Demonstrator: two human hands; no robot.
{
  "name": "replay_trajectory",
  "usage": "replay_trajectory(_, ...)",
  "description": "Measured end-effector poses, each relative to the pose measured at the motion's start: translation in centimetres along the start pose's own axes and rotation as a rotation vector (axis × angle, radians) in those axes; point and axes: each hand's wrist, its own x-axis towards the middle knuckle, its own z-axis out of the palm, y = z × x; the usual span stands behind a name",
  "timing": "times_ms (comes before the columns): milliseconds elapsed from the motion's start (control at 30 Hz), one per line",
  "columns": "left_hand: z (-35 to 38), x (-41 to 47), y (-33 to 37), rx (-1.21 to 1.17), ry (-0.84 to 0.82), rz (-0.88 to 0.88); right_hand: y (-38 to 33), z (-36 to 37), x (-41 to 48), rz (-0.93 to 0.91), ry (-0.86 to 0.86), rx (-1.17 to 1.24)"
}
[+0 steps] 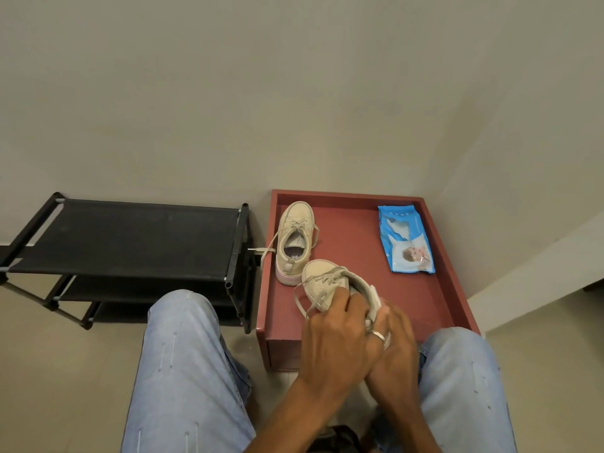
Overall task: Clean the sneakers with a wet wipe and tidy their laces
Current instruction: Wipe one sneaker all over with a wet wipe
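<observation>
Black fabric-shelved shoe rack (130, 237) stands left of the low red tray-topped desk (356, 237). One cream lace-up sneaker (294, 243) stands on the desk, laces loose. Left hand (336, 325) grips the second cream sneaker (323, 279), presumably to steady it. Right hand (398, 344) holds a white wet wipe (377, 299) against its heel. Blue wipes packet (405, 240) lies in reach. Beige wall, pale floor.

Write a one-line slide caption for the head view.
The left hand and right hand grip a beige sneaker over the red table; the second sneaker and a blue wipes pack rest on it.
</observation>
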Motion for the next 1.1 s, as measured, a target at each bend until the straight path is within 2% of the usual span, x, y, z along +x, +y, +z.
replay_trajectory(100,-1.2,0.2,-0.3,-0.154,-0.05,0.034,0.0,-1.5,1.0,0.199,-0.01,0.288)
replay_trajectory(200,-2.3,-0.3,-2.5,-0.227,0.006,-0.031,-0.4,-3.4,2.6,0.369,-0.047,0.736)
replay_trajectory(300,-3.0,-1.3,-6.0,-0.243,0.019,-0.256,-0.3,-4.8,4.2,0.398,-0.078,1.011)
replay_trajectory(433,-2.1,-1.8,-7.4,-0.306,-0.156,-0.513,0.4,-5.2,4.7,0.496,-0.131,1.182)
replay_trajectory(500,-1.2,-1.7,-6.8,-0.359,-0.25,-0.61,0.0,-5.2,4.7,0.523,-0.143,1.2)
replay_trajectory(600,0.2,-1.3,-5.6,-0.566,-0.423,-0.714,-0.3,-5.3,4.5,0.522,-0.172,1.203)
replay_trajectory(700,1.2,-1.3,-5.8,-0.779,-0.489,-0.821,-0.4,-5.4,4.4,0.518,-0.196,1.194)
replay_trajectory(767,1.3,-1.0,-6.4,-0.82,-0.544,-0.842,-0.2,-5.3,4.5,0.515,-0.199,1.172)
replay_trajectory(867,-0.3,-0.6,-7.0,-0.778,-0.654,-0.769,0.2,-5.3,4.7,0.512,-0.19,1.131)
replay_trajectory(1000,-4.5,1.2,-7.9,-0.812,-0.555,-0.668,1.0,-5.2,4.9,0.491,-0.213,1.08)
replay_trajectory(1100,-6.1,4.3,-8.9,-0.73,-0.477,-0.596,0.9,-4.8,4.8,0.462,-0.288,1.047)
